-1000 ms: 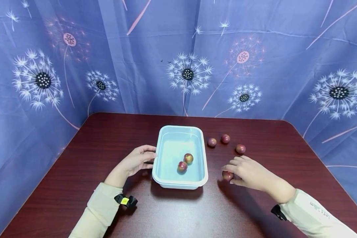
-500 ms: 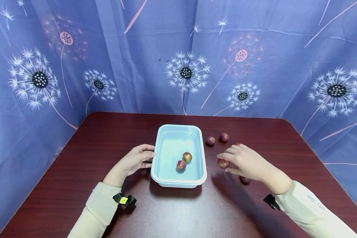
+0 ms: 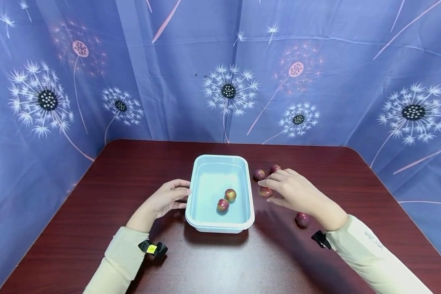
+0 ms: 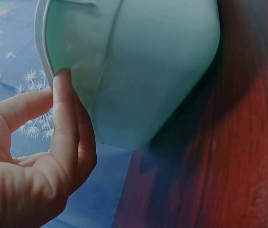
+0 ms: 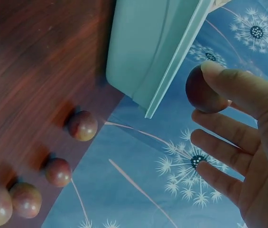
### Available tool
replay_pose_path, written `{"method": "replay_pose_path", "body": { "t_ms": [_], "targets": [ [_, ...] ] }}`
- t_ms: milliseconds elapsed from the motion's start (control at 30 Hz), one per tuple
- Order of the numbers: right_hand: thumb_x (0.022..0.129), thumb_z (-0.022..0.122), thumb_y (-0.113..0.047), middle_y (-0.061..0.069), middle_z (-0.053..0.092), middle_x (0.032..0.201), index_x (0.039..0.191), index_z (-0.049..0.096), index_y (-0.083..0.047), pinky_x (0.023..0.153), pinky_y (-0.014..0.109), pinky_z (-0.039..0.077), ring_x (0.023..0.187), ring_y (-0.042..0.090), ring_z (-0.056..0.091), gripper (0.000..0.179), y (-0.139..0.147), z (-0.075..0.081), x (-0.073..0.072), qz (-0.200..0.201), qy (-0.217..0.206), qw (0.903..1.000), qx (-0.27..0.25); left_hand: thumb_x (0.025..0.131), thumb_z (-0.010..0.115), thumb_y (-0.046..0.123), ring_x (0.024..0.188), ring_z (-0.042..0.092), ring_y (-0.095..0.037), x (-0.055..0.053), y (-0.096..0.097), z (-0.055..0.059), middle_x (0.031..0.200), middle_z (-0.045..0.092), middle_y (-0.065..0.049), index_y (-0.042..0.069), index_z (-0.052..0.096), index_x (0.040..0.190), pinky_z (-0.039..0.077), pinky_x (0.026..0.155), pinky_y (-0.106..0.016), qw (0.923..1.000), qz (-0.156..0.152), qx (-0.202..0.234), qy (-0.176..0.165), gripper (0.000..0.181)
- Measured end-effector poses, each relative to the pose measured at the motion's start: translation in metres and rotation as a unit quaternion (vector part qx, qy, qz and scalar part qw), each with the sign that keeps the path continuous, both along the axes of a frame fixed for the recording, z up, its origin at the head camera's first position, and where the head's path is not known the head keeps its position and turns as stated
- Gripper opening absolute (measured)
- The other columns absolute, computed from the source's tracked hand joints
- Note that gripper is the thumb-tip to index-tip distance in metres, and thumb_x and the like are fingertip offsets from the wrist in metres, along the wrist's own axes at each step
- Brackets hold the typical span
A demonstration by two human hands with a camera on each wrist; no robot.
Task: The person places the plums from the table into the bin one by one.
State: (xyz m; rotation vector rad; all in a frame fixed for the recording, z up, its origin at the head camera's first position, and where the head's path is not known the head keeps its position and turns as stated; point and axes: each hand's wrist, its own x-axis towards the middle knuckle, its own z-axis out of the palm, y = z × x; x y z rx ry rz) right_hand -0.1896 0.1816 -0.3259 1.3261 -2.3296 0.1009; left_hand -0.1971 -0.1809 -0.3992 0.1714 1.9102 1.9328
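Observation:
A pale blue plastic tub (image 3: 220,226) stands mid-table with two red-and-yellow plums, one (image 3: 222,206) in front of the other (image 3: 230,195). My left hand (image 3: 164,200) touches the tub's left side; in the left wrist view, its fingertips (image 4: 63,78) lie against the wall just below the rim. To the right of the tub, my right hand (image 3: 292,192) pinches a plum (image 5: 202,90) between thumb and fingers, above the table. In the right wrist view the other fingers spread apart below that plum.
Loose plums lie right of the tub: one beside its rim (image 3: 259,174), one farther back (image 3: 275,168), one near my right forearm (image 3: 302,219). Several show in the right wrist view, including this plum (image 5: 82,126). Patterned blue cloth (image 3: 183,81) hangs behind the dark red table (image 3: 139,163).
My right hand has lifted the plum and moved left and farther back, toward the tub's right rim. A plum under the right hand has come into sight. The left hand stays at the tub.

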Motion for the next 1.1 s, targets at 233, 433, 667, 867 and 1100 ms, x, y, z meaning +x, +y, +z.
{"method": "replay_pose_path", "body": {
  "t_ms": [233,433,667,867,1100],
  "targets": [
    [0.066,0.084,-0.019,0.000,0.066,0.089,0.102,0.068,-0.009,0.076,0.037,0.047,0.082,0.020,0.058,0.041,-0.009,-0.001,-0.006,0.018,0.010,0.9997,-0.012,0.094,0.054,0.011,0.093,0.063,-0.015,0.002,0.000,0.001,0.104,0.063,-0.006,-0.011,0.038,0.131,0.054,0.080,-0.030,1.0000,-0.003,0.002,0.001,0.046],
    [0.067,0.083,-0.020,0.001,0.066,0.091,0.103,0.068,-0.009,0.077,0.037,0.047,0.086,0.021,0.059,0.040,-0.018,0.000,-0.009,0.013,-0.001,0.9998,-0.015,0.094,0.053,0.010,0.091,0.063,-0.012,0.003,0.000,0.002,0.103,0.063,-0.005,-0.010,0.038,0.131,0.054,0.079,-0.030,1.0000,-0.001,0.001,0.004,0.045],
    [0.068,0.084,-0.020,0.000,0.067,0.092,0.103,0.069,-0.010,0.076,0.036,0.048,0.088,0.020,0.061,0.040,-0.026,-0.003,-0.012,0.016,-0.005,0.9998,-0.013,0.093,0.053,0.010,0.092,0.063,-0.014,0.002,0.001,0.000,0.106,0.063,-0.008,-0.009,0.039,0.131,0.054,0.079,-0.030,1.0000,0.002,-0.002,-0.004,0.044],
    [0.070,0.083,-0.022,0.000,0.068,0.094,0.105,0.069,-0.011,0.075,0.036,0.048,0.089,0.020,0.061,0.040,-0.034,-0.004,-0.015,0.016,-0.004,0.9999,-0.004,0.094,0.052,0.009,0.091,0.063,-0.014,0.001,-0.001,0.000,0.108,0.063,-0.011,-0.009,0.040,0.131,0.054,0.080,-0.032,1.0000,-0.001,-0.002,0.003,0.043],
    [0.072,0.081,-0.023,0.000,0.068,0.095,0.105,0.069,-0.013,0.080,0.036,0.048,0.090,0.019,0.061,0.037,-0.044,-0.001,-0.017,0.018,-0.012,0.9996,0.016,0.094,0.052,0.010,0.092,0.063,-0.013,0.000,-0.001,0.000,0.107,0.063,-0.009,-0.010,0.040,0.130,0.054,0.080,-0.032,1.0000,-0.003,-0.001,0.005,0.043]
  ]
}}
